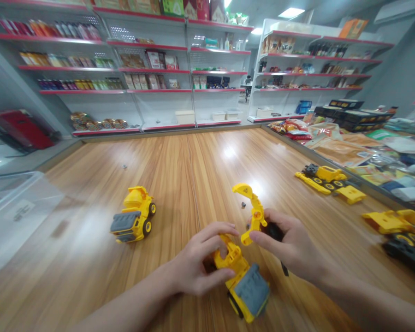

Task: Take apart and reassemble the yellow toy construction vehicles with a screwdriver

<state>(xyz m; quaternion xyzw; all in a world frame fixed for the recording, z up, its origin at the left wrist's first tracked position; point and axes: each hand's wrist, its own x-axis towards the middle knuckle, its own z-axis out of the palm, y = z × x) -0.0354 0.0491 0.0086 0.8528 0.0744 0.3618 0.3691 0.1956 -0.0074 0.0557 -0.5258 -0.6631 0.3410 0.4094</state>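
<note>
A yellow and grey toy excavator (246, 287) lies on the wooden table (180, 166) just in front of me. My left hand (198, 260) grips the front of its yellow body, fingers curled round it. My right hand (290, 244) pinches the base of the yellow digger arm (253, 210), which sticks up with its bucket at the top; a dark object shows under the palm. A small dark screw (243, 204) lies on the table beside the arm.
A yellow toy mixer truck (134, 220) stands to the left. More yellow toy vehicles (327, 180) (399, 230) lie at the right. A clear plastic bin (14, 212) sits at the left edge. Packaged goods cover the right side; store shelves (152, 83) stand behind.
</note>
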